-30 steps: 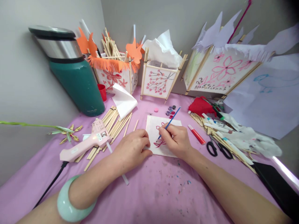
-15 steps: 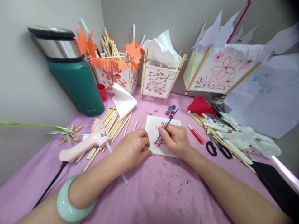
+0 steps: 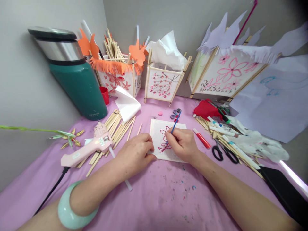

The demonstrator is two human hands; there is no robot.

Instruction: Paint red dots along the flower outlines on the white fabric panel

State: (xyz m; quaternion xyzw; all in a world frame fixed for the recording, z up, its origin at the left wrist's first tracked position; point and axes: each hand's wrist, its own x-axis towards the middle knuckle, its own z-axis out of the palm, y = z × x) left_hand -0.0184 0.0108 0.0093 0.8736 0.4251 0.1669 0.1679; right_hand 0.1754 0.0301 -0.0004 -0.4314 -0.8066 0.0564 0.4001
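In the head view a white square panel lies on the table with a dark red flower drawing on it. My right hand is closed round a thin blue paintbrush, its tip down on the drawing's lines. The side of this hand rests on the panel and covers its right part. At the panel's left edge, my left hand has its fingers curled and pressed on the border, with the thumb near the lower corner. A pale green bangle circles the left wrist.
Left lie a pink glue gun and wooden sticks, below a green bottle. Small paint pots sit behind the panel. Right are a red tube and scissors. Decorated lanterns stand behind.
The brush tip has moved slightly right and the brush stands more upright. My right hand has shifted a little right, uncovering more red lines. My left hand stays in place.
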